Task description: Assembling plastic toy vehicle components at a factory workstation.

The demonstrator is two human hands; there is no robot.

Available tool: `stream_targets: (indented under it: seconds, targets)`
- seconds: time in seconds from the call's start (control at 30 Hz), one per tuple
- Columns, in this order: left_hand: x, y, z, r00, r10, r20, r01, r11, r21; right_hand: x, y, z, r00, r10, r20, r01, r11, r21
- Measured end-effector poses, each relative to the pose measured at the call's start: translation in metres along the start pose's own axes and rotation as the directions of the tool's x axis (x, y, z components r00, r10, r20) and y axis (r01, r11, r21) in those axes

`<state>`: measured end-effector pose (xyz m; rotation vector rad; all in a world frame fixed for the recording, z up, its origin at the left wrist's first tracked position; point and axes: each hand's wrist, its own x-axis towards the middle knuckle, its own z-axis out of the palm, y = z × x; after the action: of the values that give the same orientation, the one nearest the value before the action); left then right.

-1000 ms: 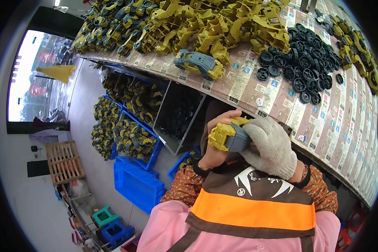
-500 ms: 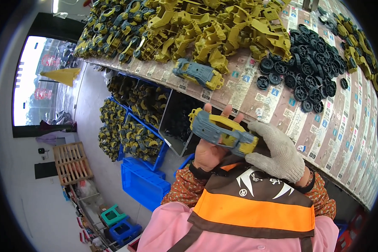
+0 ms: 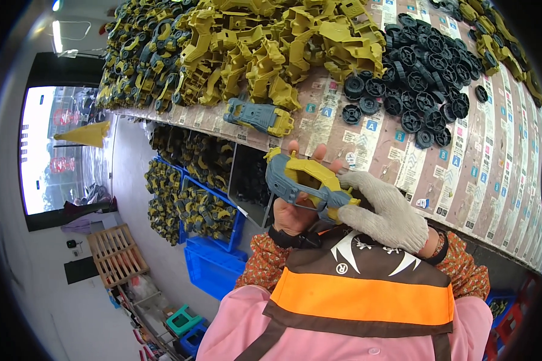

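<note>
Head view: toy car (image 3: 289, 183) between apron (image 3: 358, 298) and table (image 3: 464, 189).
Left hand (image 3: 292, 218): spread beneath, seemingly as a cradle.
Right hand (image 3: 384, 212): gloved, pinching its end; exact contact partly hidden.

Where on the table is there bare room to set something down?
The widest bare stretch of the table lies between the black wheels and the near edge, toward the right. A smaller patch separates those wheels from the lone grey-yellow car body. Crowded: the left, under heaped yellow parts.
</note>
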<state>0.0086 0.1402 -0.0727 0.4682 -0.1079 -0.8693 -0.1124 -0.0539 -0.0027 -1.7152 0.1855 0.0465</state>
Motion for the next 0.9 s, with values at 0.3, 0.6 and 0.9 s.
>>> stream_targets:
  seconds: [0.3, 0.6, 0.9]
  targets:
    - [0.016, 0.015, -0.018, 0.985, -0.001, 0.172, -0.011, 0.998, 0.068, 0.006, 0.001, 0.003, 0.994, -0.111, -0.025, 0.111, 0.994, 0.023]
    - [0.016, 0.006, -0.011, 0.992, 0.072, 0.104, -0.047, 0.972, -0.231, 0.009, -0.005, 0.006, 0.977, -0.209, -0.048, 0.205, 0.976, -0.077]
    - [0.008, 0.010, 0.007, 1.000, 0.005, -0.008, -0.004, 0.998, 0.056, 0.020, -0.015, -0.003, 0.955, 0.277, 0.103, -0.296, 0.884, 0.362]
